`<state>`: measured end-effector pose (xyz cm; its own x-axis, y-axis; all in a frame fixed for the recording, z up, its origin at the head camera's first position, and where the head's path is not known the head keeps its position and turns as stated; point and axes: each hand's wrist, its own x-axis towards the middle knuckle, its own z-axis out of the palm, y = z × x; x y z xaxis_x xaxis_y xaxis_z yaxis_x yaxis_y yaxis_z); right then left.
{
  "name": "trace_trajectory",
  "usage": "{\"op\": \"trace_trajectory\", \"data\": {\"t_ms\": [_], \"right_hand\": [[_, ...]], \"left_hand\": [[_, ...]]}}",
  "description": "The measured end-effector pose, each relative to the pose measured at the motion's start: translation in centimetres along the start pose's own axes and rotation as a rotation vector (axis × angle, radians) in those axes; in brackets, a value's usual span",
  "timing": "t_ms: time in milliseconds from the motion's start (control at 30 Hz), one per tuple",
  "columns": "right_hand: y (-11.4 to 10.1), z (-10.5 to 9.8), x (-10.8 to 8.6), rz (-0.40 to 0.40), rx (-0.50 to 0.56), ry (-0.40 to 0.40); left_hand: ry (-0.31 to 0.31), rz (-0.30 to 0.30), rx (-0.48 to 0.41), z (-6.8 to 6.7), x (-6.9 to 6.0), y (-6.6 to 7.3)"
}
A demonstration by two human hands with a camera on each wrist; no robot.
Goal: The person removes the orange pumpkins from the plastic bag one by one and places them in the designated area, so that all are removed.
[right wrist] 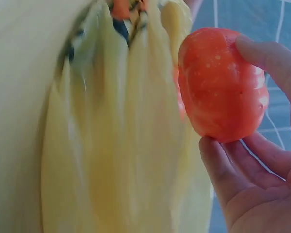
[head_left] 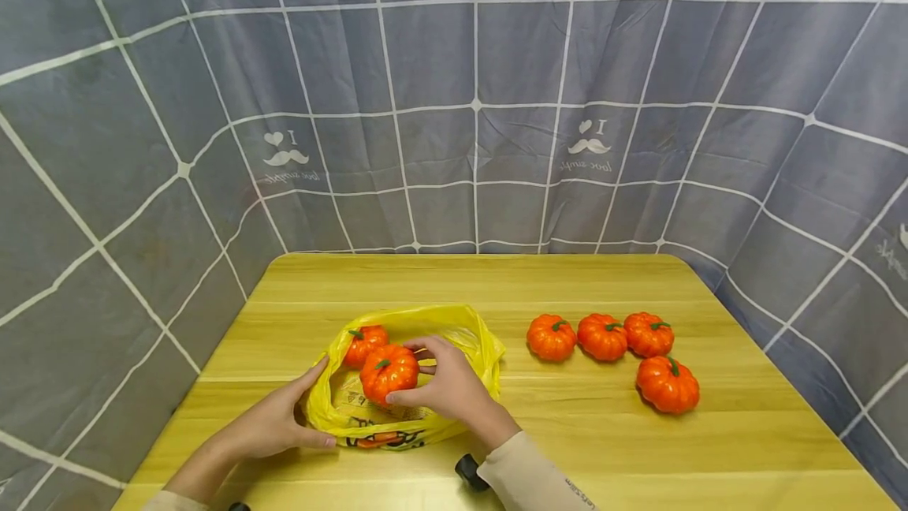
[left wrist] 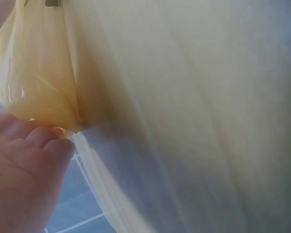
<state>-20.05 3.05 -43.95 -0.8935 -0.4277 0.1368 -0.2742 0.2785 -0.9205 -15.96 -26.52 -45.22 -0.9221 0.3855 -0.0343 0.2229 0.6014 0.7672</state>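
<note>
A yellow plastic bag [head_left: 464,322] sits on the table with its mouth spread wide. Over the mouth, my right hand [head_left: 454,381] grips a small orange toy pumpkin [head_left: 388,373] with a green stem, the thumb on one side and fingertips on the other. In the right wrist view this pumpkin [right wrist: 220,85] is beside the bag's pleated wall [right wrist: 131,145]. Another orange pumpkin [head_left: 365,344] lies inside the bag at the far left. My left hand [head_left: 273,416] rests against the bag's left side, thumb and fingers spread apart; its fingers touch the plastic [left wrist: 43,87] in the left wrist view.
Several more orange pumpkins stand on the right of the wooden table [head_left: 454,278]: three in a row, including a middle one [head_left: 602,337], and a nearer one [head_left: 668,385]. A grey checked curtain [head_left: 440,140] surrounds the table's back and sides.
</note>
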Motion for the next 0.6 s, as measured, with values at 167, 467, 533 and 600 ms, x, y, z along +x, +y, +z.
{"op": "trace_trajectory", "data": {"t_ms": [167, 467, 533, 600], "right_hand": [[0.2, -2.7, -1.7, -0.009, -0.006, 0.032], [1.4, -7.7, -4.7, -0.007, -0.037, 0.2], [1.7, -8.4, -5.2, 0.029, -0.037, 0.238], [2.0, -9.1, -5.7, 0.058, -0.047, 0.266]], "left_hand": [[-0.002, 0.0, 0.0, 0.3, 0.1, 0.1], [0.006, -0.002, 0.017, 0.1, 0.3, 0.1], [0.001, -0.008, 0.022, 0.1, 0.3, 0.1], [0.001, -0.013, 0.027, 0.1, 0.4, 0.1]]}}
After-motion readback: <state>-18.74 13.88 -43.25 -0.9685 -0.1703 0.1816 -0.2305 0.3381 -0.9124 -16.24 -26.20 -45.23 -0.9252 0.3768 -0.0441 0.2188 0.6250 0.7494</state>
